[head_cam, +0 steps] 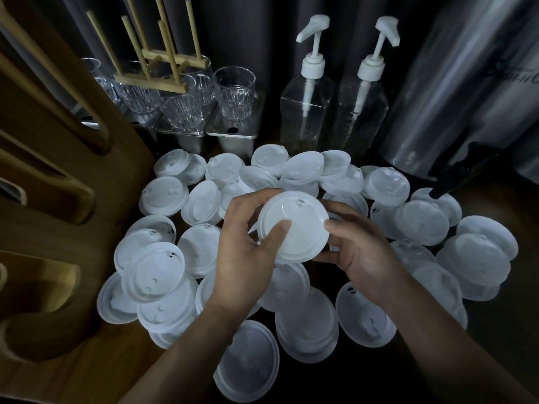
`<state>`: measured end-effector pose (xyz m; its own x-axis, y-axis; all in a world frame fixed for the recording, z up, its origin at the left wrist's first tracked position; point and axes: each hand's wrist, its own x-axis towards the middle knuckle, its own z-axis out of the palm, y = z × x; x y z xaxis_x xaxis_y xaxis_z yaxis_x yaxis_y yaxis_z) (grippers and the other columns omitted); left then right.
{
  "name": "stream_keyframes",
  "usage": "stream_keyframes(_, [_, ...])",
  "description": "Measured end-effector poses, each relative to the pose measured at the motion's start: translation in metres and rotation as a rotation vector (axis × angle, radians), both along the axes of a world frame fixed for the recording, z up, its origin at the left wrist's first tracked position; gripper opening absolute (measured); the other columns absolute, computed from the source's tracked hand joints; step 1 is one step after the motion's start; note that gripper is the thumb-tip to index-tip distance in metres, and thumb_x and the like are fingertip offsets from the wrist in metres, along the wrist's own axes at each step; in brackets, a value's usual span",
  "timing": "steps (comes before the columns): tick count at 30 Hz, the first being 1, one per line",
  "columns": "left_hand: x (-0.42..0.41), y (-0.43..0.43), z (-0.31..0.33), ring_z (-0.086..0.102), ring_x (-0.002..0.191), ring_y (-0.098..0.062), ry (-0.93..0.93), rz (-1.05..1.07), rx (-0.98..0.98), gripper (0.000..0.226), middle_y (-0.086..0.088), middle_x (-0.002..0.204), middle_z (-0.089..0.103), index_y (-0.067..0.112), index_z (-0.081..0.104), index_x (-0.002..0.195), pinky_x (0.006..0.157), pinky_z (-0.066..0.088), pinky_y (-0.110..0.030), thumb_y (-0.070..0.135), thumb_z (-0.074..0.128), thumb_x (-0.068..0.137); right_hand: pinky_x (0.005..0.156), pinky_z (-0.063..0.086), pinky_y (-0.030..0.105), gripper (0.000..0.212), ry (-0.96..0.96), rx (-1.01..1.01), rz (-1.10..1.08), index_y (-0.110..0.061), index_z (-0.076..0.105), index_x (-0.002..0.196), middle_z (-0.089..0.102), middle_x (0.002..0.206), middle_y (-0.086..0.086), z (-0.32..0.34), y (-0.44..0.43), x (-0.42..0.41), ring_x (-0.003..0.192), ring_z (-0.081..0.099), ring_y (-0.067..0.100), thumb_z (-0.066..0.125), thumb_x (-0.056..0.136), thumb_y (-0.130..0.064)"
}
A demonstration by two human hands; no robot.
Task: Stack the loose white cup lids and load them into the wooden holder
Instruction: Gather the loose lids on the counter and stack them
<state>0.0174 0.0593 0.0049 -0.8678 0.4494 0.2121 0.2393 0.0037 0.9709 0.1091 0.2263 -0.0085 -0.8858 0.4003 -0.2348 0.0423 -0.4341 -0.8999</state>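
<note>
Here, holder: the tall brown curved wooden holder [58, 170] stands just left of the lid heap, probably kept close for loading.
Urn: a brushed steel cylindrical urn [466, 83] sits behind the heap's right side; its faint lettering is unreadable.
Heap: loose round white plastic cup lids [423, 223] lie overlapping, unstacked.
Left hand: the left hand [248, 258], above the heap's middle, curls fingers and thumb round the held lid's rim.
Right hand: the right hand [364, 252] pinches the opposite rim, likely squaring it for stacking.
Held lid: the held lid [294, 225] tilts toward the camera.
</note>
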Motion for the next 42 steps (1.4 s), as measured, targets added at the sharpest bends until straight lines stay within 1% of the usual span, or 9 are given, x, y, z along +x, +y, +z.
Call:
stream_keyframes(5, [0.002, 0.002, 0.001, 0.061, 0.119, -0.002, 0.018, -0.002, -0.007, 0.046, 0.007, 0.124, 0.061, 0.042, 0.068, 0.118, 0.087, 0.053, -0.013, 0.008, 0.080, 0.089, 0.085, 0.062, 0.050, 0.052, -0.060, 0.184, 0.008, -0.019, 0.070, 0.127, 0.077, 0.119, 0.010, 0.004, -0.004, 0.002, 0.110, 0.075, 0.032, 0.083, 0.078, -0.029])
stream_keyframes(10, [0.008, 0.004, -0.003, 0.062, 0.121, -0.008, -0.005, 0.003, -0.018, 0.038, 0.007, 0.125, 0.062, 0.033, 0.072, 0.124, 0.082, 0.056, -0.016, 0.014, 0.078, 0.092, 0.078, 0.063, 0.044, 0.026, -0.129, 0.355, -0.072, -0.026, 0.074, 0.117, 0.080, 0.105, 0.000, 0.013, -0.010, 0.002, 0.099, 0.078, 0.024, 0.076, 0.093, -0.018])
stream_keyframes(15, [0.009, 0.005, 0.005, 0.064, 0.119, -0.006, -0.061, 0.026, 0.059, 0.023, 0.007, 0.114, 0.075, 0.026, 0.078, 0.113, 0.092, 0.048, -0.011, 0.029, 0.061, 0.098, 0.098, 0.059, 0.048, 0.025, -0.138, 0.437, -0.072, -0.028, 0.077, 0.115, 0.081, 0.105, -0.005, 0.019, -0.011, 0.003, 0.101, 0.077, 0.014, 0.072, 0.094, -0.015])
stream_keyframes(22, [0.002, 0.004, 0.002, 0.072, 0.113, -0.014, -0.246, 0.017, 0.153, 0.022, -0.001, 0.116, 0.076, 0.022, 0.080, 0.109, 0.100, 0.057, -0.038, 0.028, 0.070, 0.090, 0.104, 0.054, 0.054, 0.026, -0.146, 0.544, 0.008, -0.036, 0.073, 0.121, 0.079, 0.111, -0.011, 0.020, -0.006, 0.002, 0.108, 0.074, 0.011, 0.071, 0.097, -0.024])
stream_keyframes(27, [0.005, 0.005, -0.002, 0.070, 0.114, -0.010, -0.166, 0.056, 0.109, 0.019, 0.002, 0.114, 0.076, 0.021, 0.080, 0.111, 0.096, 0.056, -0.027, 0.017, 0.067, 0.098, 0.100, 0.056, 0.052, 0.029, -0.165, 0.608, 0.006, -0.043, 0.070, 0.121, 0.077, 0.112, -0.017, 0.017, -0.008, -0.001, 0.108, 0.072, 0.008, 0.068, 0.092, -0.045])
stream_keyframes(31, [0.011, 0.007, -0.003, 0.069, 0.118, -0.015, -0.153, 0.056, 0.096, 0.025, 0.005, 0.116, 0.074, 0.023, 0.079, 0.116, 0.101, 0.057, -0.040, 0.028, 0.065, 0.095, 0.099, 0.057, 0.052, 0.024, -0.136, 0.596, -0.037, -0.038, 0.072, 0.118, 0.077, 0.110, -0.014, 0.018, -0.008, -0.004, 0.105, 0.073, 0.008, 0.067, 0.096, -0.045])
stream_keyframes(34, [0.009, 0.006, -0.005, 0.070, 0.115, -0.015, -0.166, 0.045, 0.087, 0.028, 0.002, 0.117, 0.072, 0.029, 0.074, 0.121, 0.102, 0.058, -0.043, 0.013, 0.067, 0.099, 0.099, 0.057, 0.050, 0.019, -0.133, 0.578, -0.047, -0.033, 0.073, 0.118, 0.079, 0.109, -0.012, 0.019, -0.007, -0.006, 0.103, 0.074, 0.009, 0.069, 0.100, -0.032])
stream_keyframes(37, [0.005, 0.004, -0.005, 0.072, 0.112, -0.016, -0.170, 0.020, 0.084, 0.036, -0.002, 0.116, 0.072, 0.028, 0.070, 0.127, 0.096, 0.058, -0.032, 0.006, 0.068, 0.099, 0.096, 0.059, 0.047, 0.021, -0.124, 0.578, -0.056, -0.031, 0.073, 0.119, 0.079, 0.109, -0.011, 0.020, -0.007, -0.008, 0.103, 0.074, 0.009, 0.069, 0.099, -0.027])
stream_keyframes(42, [-0.002, 0.003, -0.001, 0.074, 0.103, -0.011, -0.126, 0.033, 0.074, 0.027, -0.004, 0.113, 0.075, 0.022, 0.078, 0.107, 0.085, 0.055, -0.016, -0.001, 0.073, 0.093, 0.089, 0.058, 0.035, 0.022, -0.106, 0.569, -0.023, -0.029, 0.073, 0.118, 0.079, 0.107, -0.011, 0.024, -0.004, -0.010, 0.102, 0.075, 0.008, 0.070, 0.097, -0.024])
